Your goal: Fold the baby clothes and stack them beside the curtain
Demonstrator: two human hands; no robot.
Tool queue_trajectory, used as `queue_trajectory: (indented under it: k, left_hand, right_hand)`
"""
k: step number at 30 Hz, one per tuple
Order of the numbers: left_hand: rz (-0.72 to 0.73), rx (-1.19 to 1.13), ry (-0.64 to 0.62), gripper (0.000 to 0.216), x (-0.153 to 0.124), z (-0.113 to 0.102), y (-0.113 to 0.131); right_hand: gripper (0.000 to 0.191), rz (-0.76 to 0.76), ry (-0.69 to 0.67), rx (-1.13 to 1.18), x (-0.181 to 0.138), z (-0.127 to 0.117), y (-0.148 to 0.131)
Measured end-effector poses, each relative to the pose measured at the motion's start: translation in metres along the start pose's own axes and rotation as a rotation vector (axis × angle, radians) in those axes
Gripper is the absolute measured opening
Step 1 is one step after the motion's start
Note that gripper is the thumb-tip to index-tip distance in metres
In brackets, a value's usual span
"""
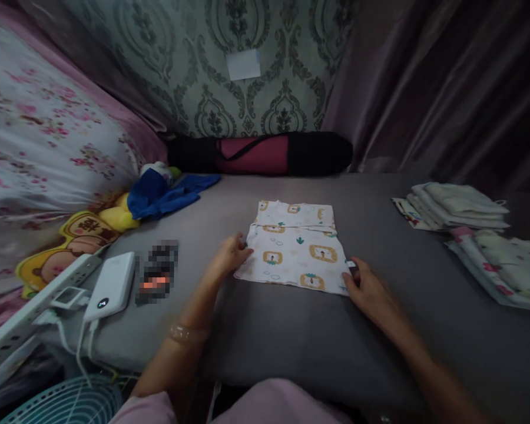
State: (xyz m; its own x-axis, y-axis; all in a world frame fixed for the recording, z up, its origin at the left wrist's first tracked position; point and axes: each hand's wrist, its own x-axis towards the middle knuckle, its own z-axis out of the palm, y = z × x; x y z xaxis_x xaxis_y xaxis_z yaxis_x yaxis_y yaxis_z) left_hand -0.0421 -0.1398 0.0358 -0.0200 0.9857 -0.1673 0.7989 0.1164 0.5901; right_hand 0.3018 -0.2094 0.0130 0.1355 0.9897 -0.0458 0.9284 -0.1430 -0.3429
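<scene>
A white printed cloth [287, 253] with orange animal faces and small green plants lies flat on the grey bed, its far part folded over in a band. My left hand [233, 254] pinches its left edge, a bracelet on that wrist. At the near right corner, my right hand [367, 287] grips the cloth between thumb and fingers. Parts of the fingertips are hidden under the edges.
Folded cloths [459, 206] are stacked at the right, with another folded pile [507, 265] nearer. Left are a white power bank [111, 285] with cables, a power strip [39, 306], a blue cloth [159, 194] and a yellow cushion [79, 235]. A black-and-red bag [256, 154] lies along the wall.
</scene>
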Motion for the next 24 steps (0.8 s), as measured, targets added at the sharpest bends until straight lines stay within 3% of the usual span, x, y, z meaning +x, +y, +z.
queue_trajectory:
  k: [3,8,14,19,24]
  left_hand:
    - [0.013,-0.001,0.002,0.057,-0.022,0.01,-0.01]
    - [0.209,-0.077,0.039,0.063,-0.045,0.013,-0.018]
    - [0.214,-0.139,-0.12,0.038,-0.055,0.003,-0.014]
    - [0.435,-0.104,-0.042,0.05,-0.051,0.004,-0.028]
    - [0.456,-0.115,0.118,0.031,-0.028,-0.01,-0.024]
  right_hand:
    - [0.055,-0.027,-0.034,0.071,-0.008,-0.003,-0.001]
    - [0.045,-0.183,-0.037,0.155,-0.02,-0.005,0.002]
    - [0.042,-0.384,-0.068,0.211,-0.025,-0.008,0.015]
    - [0.032,-0.455,0.064,0.255,-0.016,-0.015,0.021]
    - [0.024,-0.457,0.256,0.398,0.009,-0.029,0.012]
